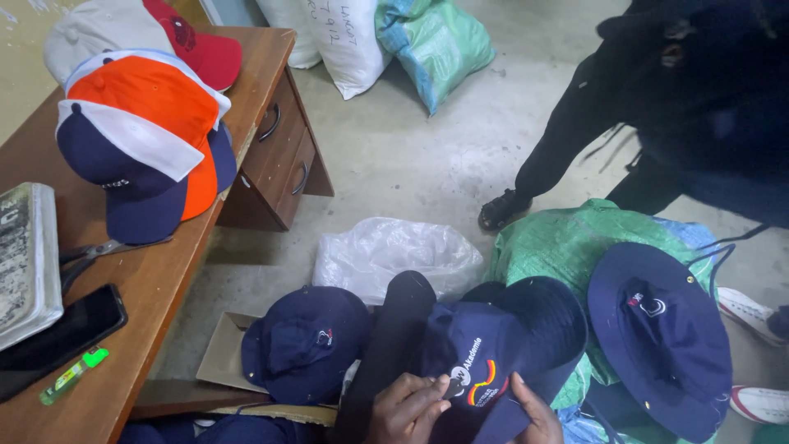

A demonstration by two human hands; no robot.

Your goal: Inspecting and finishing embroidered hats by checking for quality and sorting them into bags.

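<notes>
- Wooden desk [164,271] is sitting at far left, carrying a stack of orange, white and navy caps [144,140], a black phone [62,333] and a green lighter [72,375].
- Navy cap [304,341] is lying on cardboard just beside the desk.
- Left hand [407,409] is pinching the front of a navy cap with a printed emblem [481,362] — fingers curled onto the fabric.
- Right hand [538,415] is gripping the same cap's lower edge, thumb up; cap is sitting low centre.
- Navy bucket hat [662,337] is resting on a green sack [559,242] — another person's dark-clothed leg [567,131] is standing behind.

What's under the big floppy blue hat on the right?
The blue brimmed hat lies on a green woven sack, with a bit of blue sack beside it. Whatever is inside the sack is covered, and the hat hides what is directly beneath it.
</notes>
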